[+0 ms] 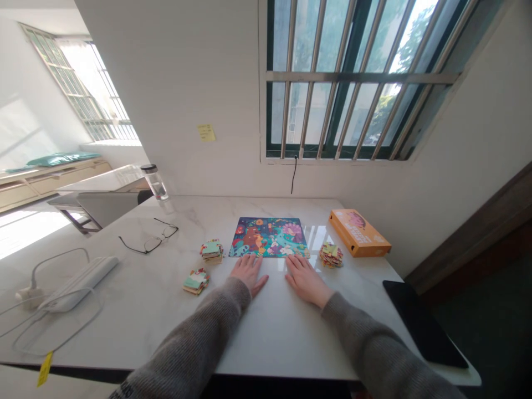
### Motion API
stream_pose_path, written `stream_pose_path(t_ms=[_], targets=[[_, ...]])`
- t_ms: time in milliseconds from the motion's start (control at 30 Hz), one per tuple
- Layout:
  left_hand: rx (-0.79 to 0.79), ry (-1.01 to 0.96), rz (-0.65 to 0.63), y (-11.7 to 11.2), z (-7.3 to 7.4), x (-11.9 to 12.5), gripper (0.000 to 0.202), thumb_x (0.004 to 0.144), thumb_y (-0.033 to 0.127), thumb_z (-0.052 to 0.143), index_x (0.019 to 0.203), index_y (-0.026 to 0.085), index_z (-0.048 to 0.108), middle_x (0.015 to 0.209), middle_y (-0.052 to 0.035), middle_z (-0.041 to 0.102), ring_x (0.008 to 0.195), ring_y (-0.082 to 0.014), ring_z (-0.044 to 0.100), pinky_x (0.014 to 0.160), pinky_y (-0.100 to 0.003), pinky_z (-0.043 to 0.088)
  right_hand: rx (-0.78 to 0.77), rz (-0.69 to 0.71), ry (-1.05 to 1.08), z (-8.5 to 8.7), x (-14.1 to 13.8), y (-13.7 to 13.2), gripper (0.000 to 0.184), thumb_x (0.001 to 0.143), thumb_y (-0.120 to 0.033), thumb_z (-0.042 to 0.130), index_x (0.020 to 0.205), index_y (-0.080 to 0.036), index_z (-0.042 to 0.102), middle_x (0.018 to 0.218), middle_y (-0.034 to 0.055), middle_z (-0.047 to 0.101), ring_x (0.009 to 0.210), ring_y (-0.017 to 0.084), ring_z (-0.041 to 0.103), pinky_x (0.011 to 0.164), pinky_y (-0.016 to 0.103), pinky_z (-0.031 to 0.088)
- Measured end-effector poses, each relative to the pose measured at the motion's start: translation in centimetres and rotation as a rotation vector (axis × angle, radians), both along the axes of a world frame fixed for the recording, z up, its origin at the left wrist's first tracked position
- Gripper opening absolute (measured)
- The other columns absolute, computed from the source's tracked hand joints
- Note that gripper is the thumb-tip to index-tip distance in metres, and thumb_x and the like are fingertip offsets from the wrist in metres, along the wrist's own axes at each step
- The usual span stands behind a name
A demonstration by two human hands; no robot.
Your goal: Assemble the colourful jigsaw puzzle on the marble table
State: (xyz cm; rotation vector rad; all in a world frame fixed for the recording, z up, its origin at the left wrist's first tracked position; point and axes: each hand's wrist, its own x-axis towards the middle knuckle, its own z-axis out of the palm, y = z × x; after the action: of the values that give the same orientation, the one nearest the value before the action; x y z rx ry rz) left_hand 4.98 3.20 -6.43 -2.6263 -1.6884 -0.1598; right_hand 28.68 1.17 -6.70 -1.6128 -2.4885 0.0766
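My left hand (pixel 248 273) and my right hand (pixel 304 278) lie flat, palms down, on the white marble table (pixel 266 332), fingers stretched out and holding nothing. Their fingertips rest just short of the near edge of a colourful assembled jigsaw puzzle (pixel 270 236). A stack of puzzle pieces (pixel 212 250) sits left of the puzzle, a second stack (pixel 196 281) lies nearer and further left of my left hand, and a third pile (pixel 331 255) sits right of the puzzle, close to my right hand.
An orange puzzle box (pixel 358 232) lies at the right by the wall. A black tablet (pixel 421 324) rests near the table's right edge. Glasses (pixel 149 239), a water bottle (pixel 154 182) and a white power strip (pixel 77 282) with cables lie on the left.
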Motion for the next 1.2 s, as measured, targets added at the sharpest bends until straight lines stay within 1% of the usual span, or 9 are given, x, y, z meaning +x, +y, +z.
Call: stream_pose_path(t_ms=[100,233,400,500,700,833,967,1200], targets=[[0.013,-0.011,0.044,1.1,-0.2,0.5,0.068,0.094,0.056,0.040,0.147,0.015,0.043,0.148,-0.0161,0.045,0.138,-0.0359,0.036,0.115,-0.048,0.029,-0.015,-0.031,-0.011,-0.3,-0.2,1.2,0.059,0.100,-0.039,0.034,0.152,-0.011,0.036,0.159,0.0133,0.034,0.148,0.030,0.024,0.121,0.047,0.018],[0.022,-0.045,0.115,3.0,-0.5,1.3,0.067,0.094,0.054,0.039,0.149,0.016,0.041,0.153,-0.0143,0.041,0.141,-0.0343,0.033,0.118,-0.048,0.024,-0.018,-0.095,-0.009,-0.6,-0.6,3.5,0.061,0.100,-0.043,0.030,0.153,-0.013,0.033,0.161,0.0113,0.029,0.150,0.028,0.019,0.122,0.048,0.012],[-0.001,-0.070,0.170,6.8,-1.3,1.8,0.066,0.095,0.053,0.036,0.152,0.020,0.036,0.160,-0.0100,0.032,0.147,-0.0301,0.026,0.121,-0.047,0.019,-0.020,-0.160,0.018,-0.5,-1.3,7.2,0.062,0.100,-0.045,0.027,0.154,-0.014,0.030,0.163,0.0091,0.026,0.151,0.025,0.016,0.122,0.050,0.008],[-0.019,-0.084,0.195,9.3,-1.6,2.0,0.064,0.096,0.054,0.034,0.152,0.023,0.035,0.162,-0.0079,0.028,0.149,-0.0278,0.022,0.121,-0.049,0.017,-0.028,-0.187,0.026,-0.4,-1.5,9.3,0.063,0.100,-0.045,0.026,0.155,-0.014,0.028,0.163,0.0090,0.025,0.151,0.024,0.014,0.122,0.050,0.007],[-0.041,-0.099,0.215,13.1,-1.2,2.8,0.063,0.097,0.051,0.031,0.152,0.022,0.033,0.164,-0.0095,0.023,0.151,-0.0270,0.016,0.120,-0.052,0.014,-0.013,-0.234,0.053,-0.2,-1.9,12.8,0.061,0.100,-0.042,0.028,0.155,-0.015,0.028,0.163,0.0087,0.024,0.151,0.023,0.015,0.121,0.050,0.007],[-0.050,-0.102,0.252,14.9,-0.9,3.3,0.062,0.097,0.050,0.030,0.152,0.022,0.033,0.164,-0.0098,0.023,0.151,-0.0271,0.016,0.120,-0.054,0.012,-0.040,-0.260,0.057,0.0,-2.2,14.8,0.061,0.100,-0.043,0.029,0.155,-0.016,0.029,0.164,0.0091,0.023,0.151,0.022,0.014,0.121,0.049,0.006],[-0.046,-0.109,0.273,16.4,-0.9,3.5,0.062,0.097,0.050,0.029,0.153,0.023,0.032,0.164,-0.0094,0.023,0.151,-0.0271,0.016,0.120,-0.055,0.012,-0.044,-0.285,0.054,0.1,-2.4,16.4,0.060,0.100,-0.043,0.029,0.155,-0.017,0.029,0.164,0.0093,0.021,0.152,0.023,0.012,0.121,0.052,0.006],[-0.052,-0.112,0.284,18.3,-1.1,3.7,0.062,0.098,0.050,0.029,0.154,0.024,0.031,0.164,-0.0079,0.022,0.152,-0.0266,0.014,0.121,-0.055,0.011,-0.013,-0.308,0.058,-0.3,-2.6,18.2,0.059,0.100,-0.043,0.030,0.154,-0.019,0.031,0.164,0.0076,0.023,0.151,0.025,0.013,0.120,0.055,0.007]])
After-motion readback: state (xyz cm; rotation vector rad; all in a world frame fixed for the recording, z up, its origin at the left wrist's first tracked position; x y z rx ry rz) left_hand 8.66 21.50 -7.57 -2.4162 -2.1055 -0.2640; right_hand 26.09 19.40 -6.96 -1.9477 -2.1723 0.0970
